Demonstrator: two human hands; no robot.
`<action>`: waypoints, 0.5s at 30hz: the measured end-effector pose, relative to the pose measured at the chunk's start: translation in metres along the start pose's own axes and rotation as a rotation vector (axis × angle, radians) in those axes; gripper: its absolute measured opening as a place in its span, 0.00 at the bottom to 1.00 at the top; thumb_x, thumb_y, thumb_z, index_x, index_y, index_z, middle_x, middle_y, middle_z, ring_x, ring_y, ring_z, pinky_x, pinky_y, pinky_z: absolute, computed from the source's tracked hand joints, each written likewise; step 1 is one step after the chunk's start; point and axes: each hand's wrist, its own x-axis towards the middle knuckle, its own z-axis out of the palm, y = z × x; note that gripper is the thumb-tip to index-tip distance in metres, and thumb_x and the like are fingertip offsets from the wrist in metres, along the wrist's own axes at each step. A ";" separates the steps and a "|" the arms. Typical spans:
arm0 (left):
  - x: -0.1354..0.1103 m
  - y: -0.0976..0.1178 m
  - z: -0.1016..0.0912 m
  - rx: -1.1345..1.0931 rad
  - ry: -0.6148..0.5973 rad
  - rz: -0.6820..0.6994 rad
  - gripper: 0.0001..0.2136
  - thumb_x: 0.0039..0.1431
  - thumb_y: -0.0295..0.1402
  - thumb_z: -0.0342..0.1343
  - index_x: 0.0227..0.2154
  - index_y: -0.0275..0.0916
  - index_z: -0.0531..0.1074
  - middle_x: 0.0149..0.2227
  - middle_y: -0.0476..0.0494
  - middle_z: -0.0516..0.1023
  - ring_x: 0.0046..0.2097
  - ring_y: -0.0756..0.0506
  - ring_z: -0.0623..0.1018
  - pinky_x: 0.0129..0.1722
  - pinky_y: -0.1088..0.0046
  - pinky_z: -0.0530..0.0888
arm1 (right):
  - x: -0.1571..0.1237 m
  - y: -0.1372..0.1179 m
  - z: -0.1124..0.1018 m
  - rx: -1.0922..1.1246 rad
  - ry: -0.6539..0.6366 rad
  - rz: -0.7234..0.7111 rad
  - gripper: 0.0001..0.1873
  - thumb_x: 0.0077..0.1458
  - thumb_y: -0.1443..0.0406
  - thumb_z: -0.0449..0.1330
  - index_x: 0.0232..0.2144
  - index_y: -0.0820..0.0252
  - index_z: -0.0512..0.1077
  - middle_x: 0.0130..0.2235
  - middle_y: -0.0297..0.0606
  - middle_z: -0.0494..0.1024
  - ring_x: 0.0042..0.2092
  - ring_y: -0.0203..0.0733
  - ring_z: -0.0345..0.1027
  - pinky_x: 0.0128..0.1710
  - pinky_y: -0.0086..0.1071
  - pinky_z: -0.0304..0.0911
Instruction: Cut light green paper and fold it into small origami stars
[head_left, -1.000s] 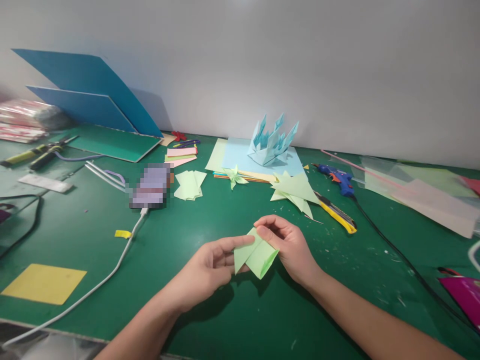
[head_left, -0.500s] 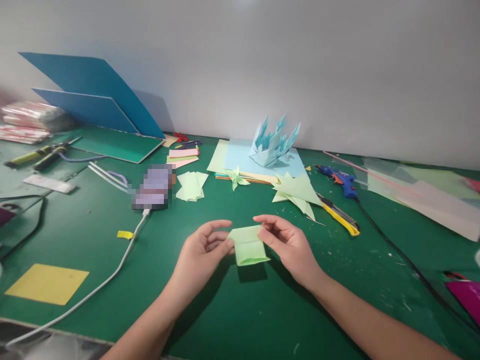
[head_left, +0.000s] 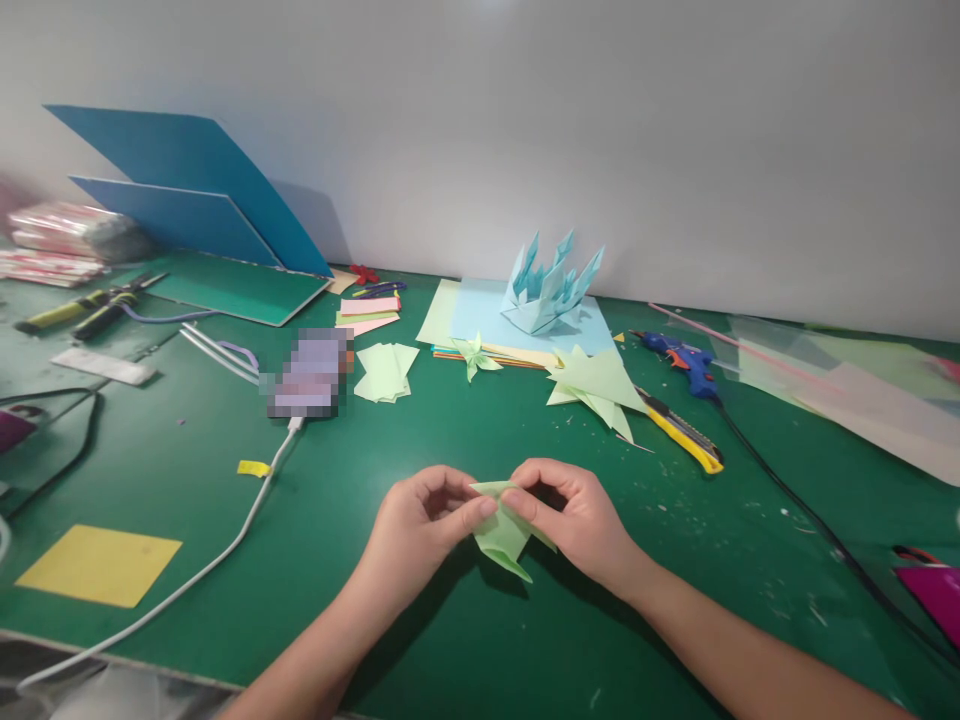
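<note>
Between my hands is a small piece of folded light green paper, held above the table with its lower flaps spread apart. My left hand pinches its upper left side between thumb and fingers. On the upper right, my right hand grips it the same way, the two thumbs close together on the near face. Some of the fingers are hidden behind the paper. Beyond the hands lie a light green paper star flower, a pile of pointed light green pieces and a stack of light green slips.
A blue folded-paper crown shape stands on paper sheets at the back. Right of it are a blue glue gun and a yellow utility knife. A white cable and a yellow paper square lie at left.
Both hands have moved slightly nearer to me and closer together. The green paper has turned and tilted, and its flaps now stand out at different angles.
</note>
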 end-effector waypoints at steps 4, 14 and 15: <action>0.000 -0.001 -0.002 0.058 0.022 0.030 0.13 0.39 0.39 0.65 0.19 0.36 0.70 0.17 0.54 0.69 0.21 0.54 0.65 0.21 0.79 0.62 | -0.001 -0.001 0.001 -0.051 0.025 -0.051 0.12 0.51 0.60 0.59 0.20 0.59 0.68 0.22 0.32 0.69 0.25 0.34 0.60 0.25 0.27 0.57; -0.002 0.002 -0.001 0.097 0.021 0.081 0.11 0.42 0.40 0.63 0.18 0.36 0.72 0.18 0.51 0.71 0.22 0.53 0.67 0.23 0.78 0.64 | -0.003 -0.002 0.004 -0.170 0.054 -0.182 0.11 0.53 0.64 0.59 0.20 0.58 0.68 0.22 0.32 0.70 0.26 0.35 0.62 0.26 0.28 0.58; -0.003 0.002 -0.001 0.101 0.026 0.084 0.11 0.42 0.39 0.63 0.18 0.36 0.72 0.18 0.51 0.70 0.22 0.52 0.67 0.23 0.78 0.64 | -0.003 -0.002 0.005 -0.175 0.055 -0.187 0.11 0.53 0.64 0.59 0.20 0.58 0.68 0.22 0.32 0.70 0.26 0.35 0.62 0.26 0.28 0.58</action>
